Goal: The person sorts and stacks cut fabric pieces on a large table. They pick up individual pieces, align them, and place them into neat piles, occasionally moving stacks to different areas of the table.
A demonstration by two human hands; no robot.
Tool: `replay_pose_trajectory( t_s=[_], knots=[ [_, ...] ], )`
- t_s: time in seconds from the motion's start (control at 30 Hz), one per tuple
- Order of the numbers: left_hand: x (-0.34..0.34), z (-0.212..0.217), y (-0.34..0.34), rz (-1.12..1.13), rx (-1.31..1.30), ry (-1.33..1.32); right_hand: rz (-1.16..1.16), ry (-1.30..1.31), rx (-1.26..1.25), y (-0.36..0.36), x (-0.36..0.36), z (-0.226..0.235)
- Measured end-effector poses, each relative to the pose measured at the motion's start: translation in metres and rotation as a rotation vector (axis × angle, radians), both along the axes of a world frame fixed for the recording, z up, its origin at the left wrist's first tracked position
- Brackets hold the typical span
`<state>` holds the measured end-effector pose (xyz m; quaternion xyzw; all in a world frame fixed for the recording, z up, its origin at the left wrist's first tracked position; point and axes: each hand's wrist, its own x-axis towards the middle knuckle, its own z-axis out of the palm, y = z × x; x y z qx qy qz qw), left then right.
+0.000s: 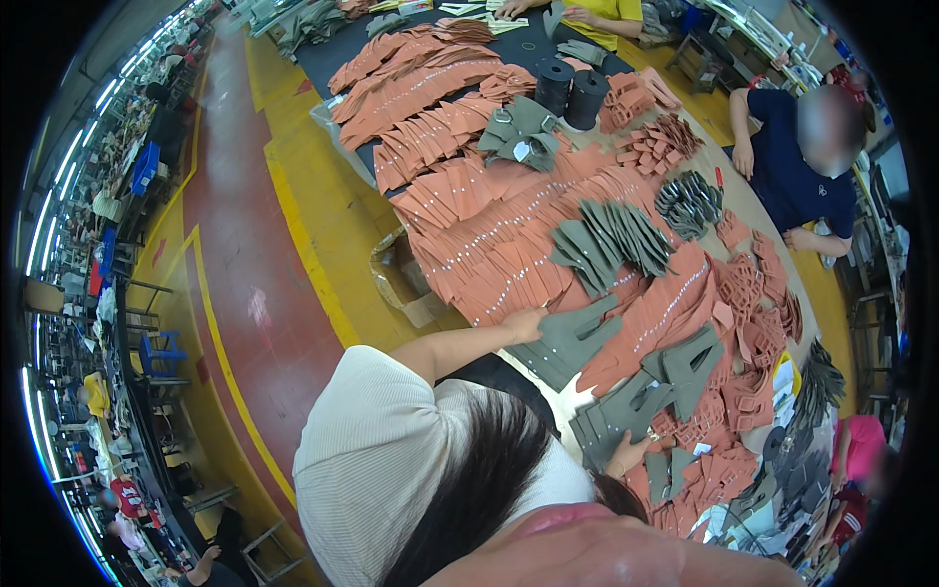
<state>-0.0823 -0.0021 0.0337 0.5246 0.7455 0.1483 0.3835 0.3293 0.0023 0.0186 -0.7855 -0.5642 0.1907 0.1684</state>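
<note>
Fingers of the left hand press flat, open, on a grey piece. Right hand touches grey pieces; grip unclear. A careless drag could scatter the orange stacks beside them.

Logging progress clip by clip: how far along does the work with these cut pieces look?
Done: overlapping rows of orange-brown pieces and a fan of grey strips lie arranged. In hand: the left hand rests on a large grey piece, and the right hand on stacked grey pieces. Left: jumbled orange cut-outs and dark pieces look unsorted.
</note>
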Motion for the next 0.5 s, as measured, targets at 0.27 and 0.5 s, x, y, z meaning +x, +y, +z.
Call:
replay_pose_trajectory(
  t_s=[0.27,0.5],
  knots=[
    [-0.001,0.0,0.004,-0.03,-0.024,0.031,-0.137,-0.44,-0.034,-0.006,-0.045,0.047],
    [-0.003,0.005,0.009,-0.035,-0.085,0.022,0.178,-0.348,0.035,-0.012,-0.078,0.046]
  ],
)
